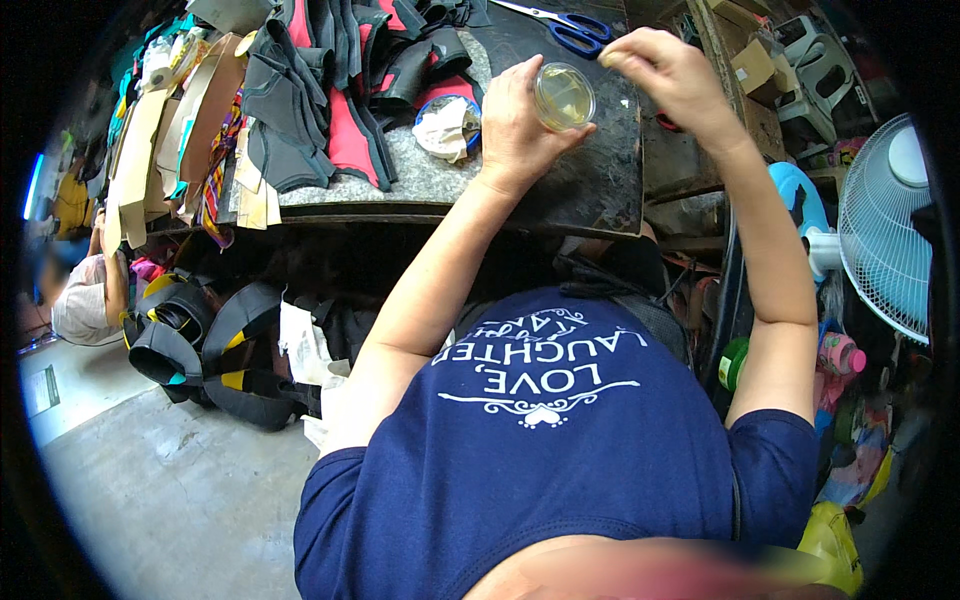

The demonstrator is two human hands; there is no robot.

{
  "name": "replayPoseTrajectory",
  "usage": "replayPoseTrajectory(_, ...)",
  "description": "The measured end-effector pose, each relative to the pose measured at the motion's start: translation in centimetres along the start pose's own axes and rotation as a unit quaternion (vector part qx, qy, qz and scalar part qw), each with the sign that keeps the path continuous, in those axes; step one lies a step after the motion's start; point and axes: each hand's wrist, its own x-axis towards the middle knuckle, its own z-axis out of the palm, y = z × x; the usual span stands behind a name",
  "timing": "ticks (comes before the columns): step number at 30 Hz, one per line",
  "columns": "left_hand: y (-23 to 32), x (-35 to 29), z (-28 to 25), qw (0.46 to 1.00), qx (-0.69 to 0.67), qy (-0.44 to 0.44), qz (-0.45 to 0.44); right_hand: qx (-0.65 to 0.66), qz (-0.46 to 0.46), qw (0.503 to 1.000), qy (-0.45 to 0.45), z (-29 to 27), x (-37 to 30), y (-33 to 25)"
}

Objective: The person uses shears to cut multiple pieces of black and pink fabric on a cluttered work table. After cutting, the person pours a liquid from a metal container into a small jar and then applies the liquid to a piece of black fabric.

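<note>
My left hand is wrapped round a clear round container, its open top facing up and something pale yellow inside. To its right, my right hand is raised over the dark tabletop with thumb and fingers pinched together. Whatever sits in that pinch is too small to name. Just beyond the container lie scissors with blue handles. A blue-rimmed tub with crumpled white material stands left of my left hand.
Dark grey and red cut pieces are heaped on the table's left. Cardboard-like sheets stand at the far left, near another person. A white fan is at the right. Black curved pieces hang below the table.
</note>
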Motion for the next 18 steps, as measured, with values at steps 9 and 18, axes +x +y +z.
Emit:
replayPoseTrajectory(9, 0.2, -0.2, 0.0, 0.999, -0.026, 0.01, -0.036, -0.295, -0.172, 0.936, 0.083, 6.2, 0.9, -2.3)
replayPoseTrajectory(18, -0.2, 0.0, 0.2, 0.999, -0.038, -0.016, 0.003, -0.369, -0.206, 0.906, 0.029, 6.5, 1.5, -0.6)
